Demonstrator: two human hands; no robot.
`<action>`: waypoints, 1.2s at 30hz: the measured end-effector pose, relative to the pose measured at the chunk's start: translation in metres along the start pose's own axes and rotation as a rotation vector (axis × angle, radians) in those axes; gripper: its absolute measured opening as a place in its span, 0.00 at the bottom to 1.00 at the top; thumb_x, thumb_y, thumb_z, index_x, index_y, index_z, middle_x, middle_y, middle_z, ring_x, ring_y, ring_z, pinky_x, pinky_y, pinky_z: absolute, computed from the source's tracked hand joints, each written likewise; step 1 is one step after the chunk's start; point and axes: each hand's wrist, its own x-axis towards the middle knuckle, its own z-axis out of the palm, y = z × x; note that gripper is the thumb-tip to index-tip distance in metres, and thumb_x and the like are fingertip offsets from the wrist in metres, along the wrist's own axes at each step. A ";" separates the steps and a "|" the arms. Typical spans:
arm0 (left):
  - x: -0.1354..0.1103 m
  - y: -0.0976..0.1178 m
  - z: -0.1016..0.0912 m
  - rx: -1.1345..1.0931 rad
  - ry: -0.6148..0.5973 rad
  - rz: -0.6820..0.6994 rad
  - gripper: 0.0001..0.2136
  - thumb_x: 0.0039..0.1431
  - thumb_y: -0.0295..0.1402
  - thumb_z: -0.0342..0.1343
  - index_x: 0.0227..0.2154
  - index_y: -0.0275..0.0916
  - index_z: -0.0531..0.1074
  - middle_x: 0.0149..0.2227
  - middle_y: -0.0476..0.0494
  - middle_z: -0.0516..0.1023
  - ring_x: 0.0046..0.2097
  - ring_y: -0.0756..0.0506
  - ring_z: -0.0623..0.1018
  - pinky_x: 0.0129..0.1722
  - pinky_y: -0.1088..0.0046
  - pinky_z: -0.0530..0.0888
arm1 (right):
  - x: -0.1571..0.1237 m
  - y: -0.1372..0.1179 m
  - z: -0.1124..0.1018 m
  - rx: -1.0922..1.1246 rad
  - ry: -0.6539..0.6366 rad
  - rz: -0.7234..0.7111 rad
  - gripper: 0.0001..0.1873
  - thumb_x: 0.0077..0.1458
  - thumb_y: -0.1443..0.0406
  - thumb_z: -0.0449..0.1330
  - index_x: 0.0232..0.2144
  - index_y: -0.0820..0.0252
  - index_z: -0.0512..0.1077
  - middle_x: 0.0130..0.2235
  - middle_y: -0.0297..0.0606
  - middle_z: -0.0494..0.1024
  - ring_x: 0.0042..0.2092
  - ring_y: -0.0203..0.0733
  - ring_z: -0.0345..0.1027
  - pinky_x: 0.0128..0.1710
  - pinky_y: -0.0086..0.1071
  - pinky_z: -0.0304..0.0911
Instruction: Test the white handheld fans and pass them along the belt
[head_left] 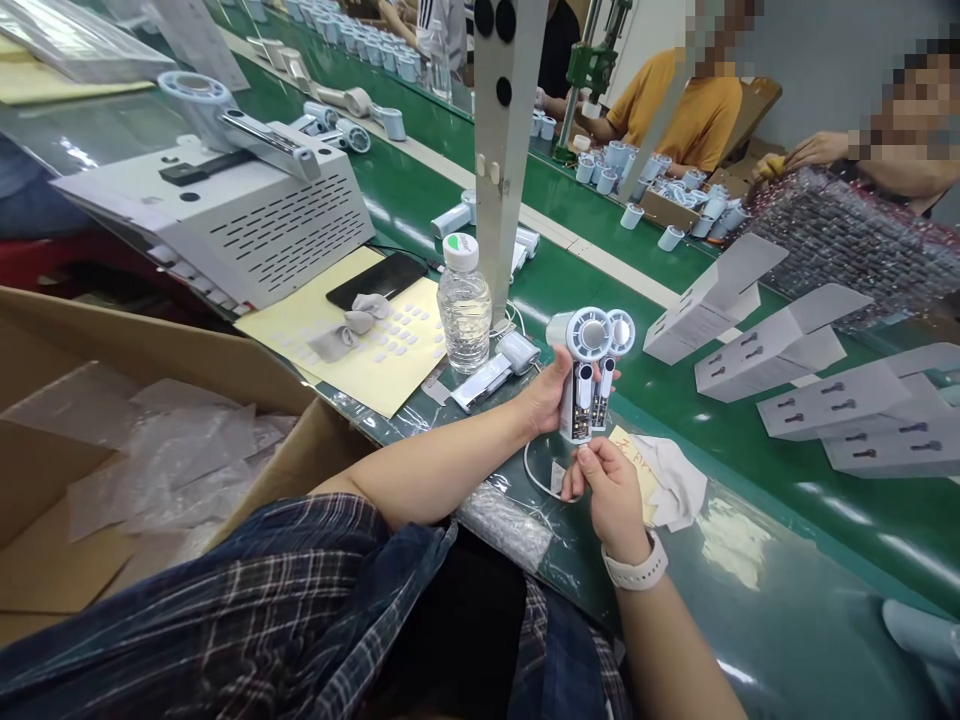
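My left hand (546, 393) is wrapped round the handles of two small white handheld fans (590, 370), held upright above the green belt with their round heads side by side. My right hand (606, 487), with a white watch on the wrist, pinches at the bottom end of the nearer fan's handle. Whether anything small sits between those fingertips is hidden. A thin white cable loops on the belt just under both hands. A yellow note and a white cloth (675, 480) lie right of my right hand.
A water bottle (463, 305) and another fan (495, 370) stand left of my hands. A yellow sticker sheet (360, 340), a phone and a grey machine (225, 215) lie further left. Grey boxes (780, 350) line the belt right. An open carton (150, 450) is at left. Other people work across the belt.
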 end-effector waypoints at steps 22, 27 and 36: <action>0.000 -0.009 -0.003 0.029 0.022 0.016 0.37 0.28 0.70 0.63 0.22 0.35 0.71 0.38 0.35 0.81 0.52 0.34 0.78 0.53 0.60 0.73 | 0.000 0.009 0.009 0.116 0.049 0.021 0.22 0.52 0.47 0.68 0.28 0.58 0.68 0.15 0.24 0.69 0.17 0.33 0.65 0.21 0.28 0.63; 0.001 -0.009 -0.005 0.007 0.006 -0.013 0.36 0.28 0.69 0.64 0.22 0.35 0.71 0.39 0.35 0.81 0.51 0.34 0.79 0.54 0.60 0.72 | 0.003 0.010 0.003 0.004 0.051 -0.003 0.23 0.53 0.45 0.66 0.29 0.57 0.69 0.18 0.27 0.72 0.21 0.35 0.67 0.26 0.31 0.66; 0.003 -0.012 -0.008 -0.029 0.052 -0.077 0.37 0.27 0.69 0.64 0.23 0.35 0.72 0.38 0.36 0.82 0.44 0.38 0.81 0.45 0.65 0.75 | 0.006 0.012 -0.009 -0.193 0.087 -0.065 0.24 0.55 0.43 0.63 0.28 0.58 0.73 0.27 0.34 0.78 0.30 0.38 0.69 0.35 0.34 0.66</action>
